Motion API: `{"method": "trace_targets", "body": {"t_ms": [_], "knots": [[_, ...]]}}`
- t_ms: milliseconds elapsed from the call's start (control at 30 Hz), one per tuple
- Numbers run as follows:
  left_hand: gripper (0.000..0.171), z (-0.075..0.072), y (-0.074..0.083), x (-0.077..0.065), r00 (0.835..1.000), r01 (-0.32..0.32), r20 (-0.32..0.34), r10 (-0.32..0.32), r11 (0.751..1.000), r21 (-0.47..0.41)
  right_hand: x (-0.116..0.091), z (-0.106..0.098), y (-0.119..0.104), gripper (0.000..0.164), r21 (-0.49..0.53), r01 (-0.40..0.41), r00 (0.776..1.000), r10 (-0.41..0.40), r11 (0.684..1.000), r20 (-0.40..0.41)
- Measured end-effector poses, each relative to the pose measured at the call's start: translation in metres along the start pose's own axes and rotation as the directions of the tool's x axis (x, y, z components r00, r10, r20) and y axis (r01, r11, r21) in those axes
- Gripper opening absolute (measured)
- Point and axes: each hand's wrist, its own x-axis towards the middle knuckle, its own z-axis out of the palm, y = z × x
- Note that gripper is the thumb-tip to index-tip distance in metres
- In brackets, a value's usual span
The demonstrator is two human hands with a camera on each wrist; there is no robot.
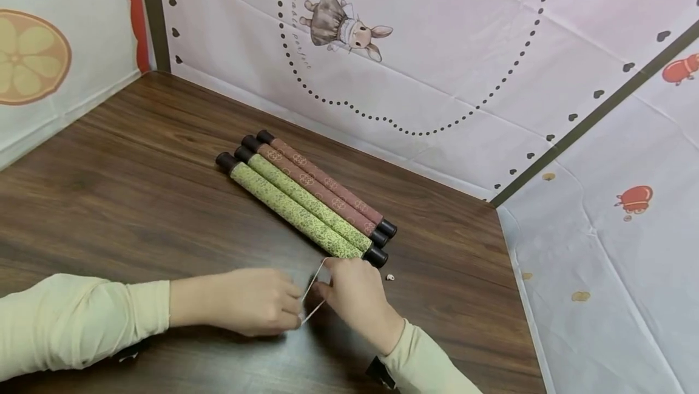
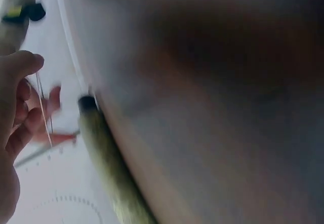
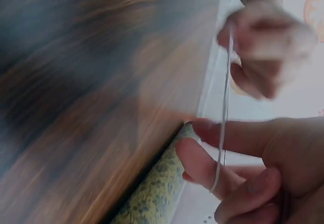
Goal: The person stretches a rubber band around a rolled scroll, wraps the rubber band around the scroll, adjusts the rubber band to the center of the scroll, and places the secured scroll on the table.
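A thin white cord point(image 1: 314, 281) is stretched in a narrow loop between my two hands. My left hand point(image 1: 259, 302), its fingers curled, pinches one end of the loop; the cord also shows taut in the right wrist view. My right hand point(image 1: 357, 297) holds the other end, with the cord hooked round bent fingers point(image 3: 202, 165). Just beyond that hand lie two green patterned scrolls point(image 1: 295, 209) with black end knobs. Side by side with them are two reddish-brown scrolls point(image 1: 314, 181). The right hand partly covers the near end of the front green scroll.
Dark wooden tabletop point(image 1: 136, 212) surrounds the scrolls. A small pale bit point(image 1: 390, 277) lies right of the right hand. White printed cloth walls point(image 1: 426, 66) bound the table at the back and both sides. Black straps point(image 1: 380, 373) show by the sleeves.
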Motion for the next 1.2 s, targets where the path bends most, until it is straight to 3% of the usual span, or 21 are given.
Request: {"method": "trace_targets", "body": {"t_ms": [67, 133, 200, 267, 300, 333, 367, 400, 500, 533, 567, 633, 800, 967, 1067, 1133, 1200], "knots": [[0.004, 0.002, 0.008, 0.005, 0.999, -0.032, -0.016, 0.032, 0.999, -0.005, 0.004, -0.003, -0.001, 0.014, 0.153, -0.039, 0.999, 0.033, 0.987, 0.041], [0.001, 0.004, 0.014, 0.009, 0.998, -0.051, -0.038, 0.051, 0.999, -0.001, 0.008, -0.005, -0.003, 0.024, 0.347, -0.085, 0.994, 0.055, 0.934, 0.096], [0.001, 0.006, 0.018, 0.012, 0.998, -0.044, -0.051, 0.044, 0.999, -0.009, 0.012, -0.005, -0.005, 0.033, 0.562, -0.172, 0.981, 0.087, 0.809, 0.175], [0.002, 0.007, 0.019, 0.013, 0.998, -0.041, -0.057, 0.04, 0.999, -0.009, 0.015, -0.004, -0.007, 0.043, 0.73, -0.255, 0.965, 0.112, 0.635, 0.239], [0.003, 0.007, 0.02, 0.014, 0.997, -0.04, -0.06, 0.039, 0.999, -0.012, 0.016, -0.003, -0.008, 0.044, 0.771, -0.267, 0.963, 0.121, 0.579, 0.243], [0.003, 0.007, 0.02, 0.014, 0.998, -0.038, -0.059, 0.037, 0.999, -0.013, 0.017, -0.002, -0.009, 0.045, 0.79, -0.266, 0.963, 0.119, 0.552, 0.241], [0.002, 0.007, 0.02, 0.015, 0.998, -0.038, -0.057, 0.037, 0.999, -0.015, 0.016, 0.0, -0.011, 0.045, 0.792, -0.258, 0.965, 0.112, 0.554, 0.237], [0.002, 0.007, 0.02, 0.015, 0.998, -0.043, -0.054, 0.043, 0.999, -0.007, 0.015, 0.001, -0.012, 0.044, 0.767, -0.222, 0.973, 0.089, 0.602, 0.212], [0.006, 0.002, 0.017, 0.014, 0.999, -0.027, -0.022, 0.027, 1.0, 0.006, 0.009, 0.005, -0.013, 0.034, 0.52, -0.044, 0.994, -0.013, 0.853, 0.104], [0.009, 0.0, 0.015, 0.013, 1.0, -0.011, -0.007, 0.011, 1.0, 0.005, 0.006, 0.006, -0.013, 0.033, 0.407, 0.011, 0.996, -0.047, 0.913, 0.078], [0.011, -0.003, 0.012, 0.011, 1.0, 0.009, 0.007, -0.009, 1.0, 0.009, 0.003, 0.006, -0.013, 0.032, 0.297, 0.056, 0.996, -0.076, 0.953, 0.055], [0.016, -0.009, 0.006, 0.005, 0.997, 0.056, 0.042, -0.057, 0.998, 0.018, -0.003, 0.007, -0.012, 0.035, 0.111, 0.12, 0.992, -0.125, 0.986, 0.032], [0.021, -0.02, -0.017, -0.013, 0.984, 0.135, 0.104, -0.146, 0.985, 0.105, -0.017, -0.002, -0.014, 0.043, -0.09, 0.203, 0.978, -0.198, 0.975, 0.061], [0.028, -0.022, -0.039, -0.017, 0.979, 0.114, 0.131, -0.154, 0.957, 0.268, -0.023, -0.013, -0.03, 0.043, -0.139, 0.301, 0.948, -0.28, 0.944, 0.152], [0.043, -0.018, -0.046, -0.015, 0.978, 0.105, 0.144, -0.153, 0.949, 0.297, -0.026, -0.016, -0.044, 0.038, -0.125, 0.428, 0.893, -0.398, 0.895, 0.21], [0.052, -0.015, -0.047, -0.012, 0.98, 0.103, 0.136, -0.144, 0.958, 0.268, -0.025, -0.017, -0.052, 0.033, -0.111, 0.53, 0.838, -0.499, 0.841, 0.222], [0.05, -0.01, -0.045, -0.008, 0.986, 0.09, 0.118, -0.119, 0.97, 0.226, -0.022, -0.018, -0.058, 0.029, -0.103, 0.612, 0.783, -0.582, 0.784, 0.218]]}}
